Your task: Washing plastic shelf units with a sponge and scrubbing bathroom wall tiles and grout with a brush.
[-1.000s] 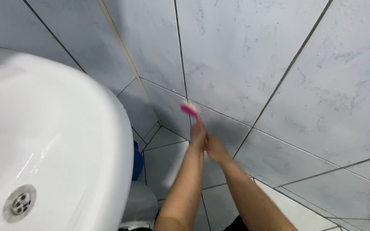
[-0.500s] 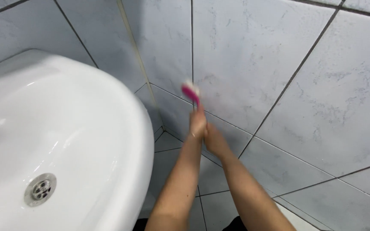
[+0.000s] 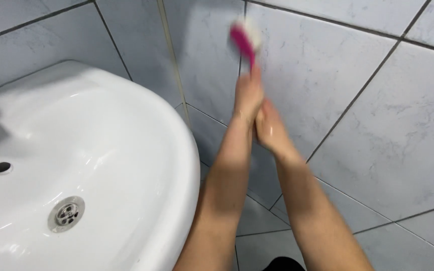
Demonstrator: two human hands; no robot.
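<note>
— Both hands have climbed the wall since the earlier picture, and the brush with them; the sink now fills more of the lower left

— What does the left hand (image 3: pixel 248 93) hold?

— Its fingers are wrapped tight around the handle of a pink brush (image 3: pixel 243 41). The right hand (image 3: pixel 271 126) is pressed against the left one at the wrist side, fingers curled in; whether it also touches the handle I cannot tell

— How do the arms stand?

— Both forearms reach up and away from the body, side by side, and meet at the hands. The left arm runs nearly straight up the picture; the right one slants in from the lower right

— And the brush?

— Its long axis runs up from the left fist, leaning slightly to the left. The head, blurred, with pale bristles, points up and lies against the grey marbled tile wall (image 3: pixel 337 75), just beside a vertical grout line

— What is around them?

— A white sink (image 3: pixel 126 150) with a metal drain (image 3: pixel 67 213) and an overflow hole (image 3: pixel 1 167) sits left of the arms, near the left forearm. Grey floor tiles (image 3: pixel 262 246) show below, between the arms
</note>
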